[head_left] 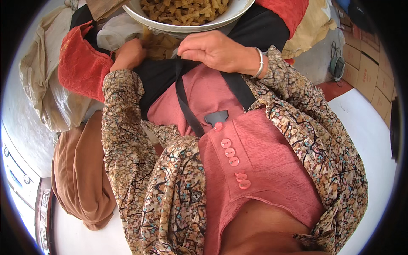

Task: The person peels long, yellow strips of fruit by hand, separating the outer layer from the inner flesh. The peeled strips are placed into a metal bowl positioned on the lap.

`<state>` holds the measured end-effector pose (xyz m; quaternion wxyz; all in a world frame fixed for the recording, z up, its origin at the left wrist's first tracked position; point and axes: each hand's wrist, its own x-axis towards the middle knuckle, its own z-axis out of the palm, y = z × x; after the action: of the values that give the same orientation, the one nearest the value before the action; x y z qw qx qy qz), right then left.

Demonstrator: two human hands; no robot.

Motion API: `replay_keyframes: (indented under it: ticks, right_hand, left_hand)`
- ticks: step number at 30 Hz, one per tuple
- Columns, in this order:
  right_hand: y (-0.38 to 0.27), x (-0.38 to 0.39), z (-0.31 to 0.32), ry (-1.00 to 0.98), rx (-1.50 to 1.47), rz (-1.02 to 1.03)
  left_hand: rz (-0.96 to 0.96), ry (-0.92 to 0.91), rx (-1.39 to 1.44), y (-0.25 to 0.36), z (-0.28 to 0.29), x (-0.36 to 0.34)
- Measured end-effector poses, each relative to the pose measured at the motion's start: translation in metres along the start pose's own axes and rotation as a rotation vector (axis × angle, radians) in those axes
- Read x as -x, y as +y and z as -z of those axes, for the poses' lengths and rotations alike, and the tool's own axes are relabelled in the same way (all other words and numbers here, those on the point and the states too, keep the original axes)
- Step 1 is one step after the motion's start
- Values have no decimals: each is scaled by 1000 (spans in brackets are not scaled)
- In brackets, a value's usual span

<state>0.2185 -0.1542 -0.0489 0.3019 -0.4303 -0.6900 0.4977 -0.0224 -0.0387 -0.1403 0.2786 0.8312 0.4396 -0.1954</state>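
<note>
The yellow-brown pieces point(159, 46) lie in a loose pile between the two hands, just below the near rim of a white basin point(144, 20); they overlap so much there that no single long axis can be told. More short, flared pieces point(182, 12) fill the basin, their long axes lying every way, some across the view and some slanting away from the person.

The left hand point(128, 54) is at the pile's left edge, knuckles up and fingers turned down out of sight, so I cannot tell what it holds. The right hand point(212, 49) is at the pile's right, its fingers drawn together in a narrow curl pointing left; whether anything is pinched in it I cannot tell. A silver bracelet point(259, 63) circles the right wrist.

A whitish plastic bag point(117, 34) sits just beyond the left hand, and a red cloth point(80, 63) drapes to its left. Farther off at right, cardboard boxes point(366, 76) stand stacked
</note>
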Motion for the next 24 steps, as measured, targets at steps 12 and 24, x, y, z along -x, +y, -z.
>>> replay_keyframes:
  ticks: [12,24]
  right_hand:
    - [82,-16,-33,-166,419,-241]
    - [74,-36,-41,-375,654,-195]
  left_hand:
    - [112,23,-123,0,-11,-10]
    - [11,188,-27,28,-65,-18]
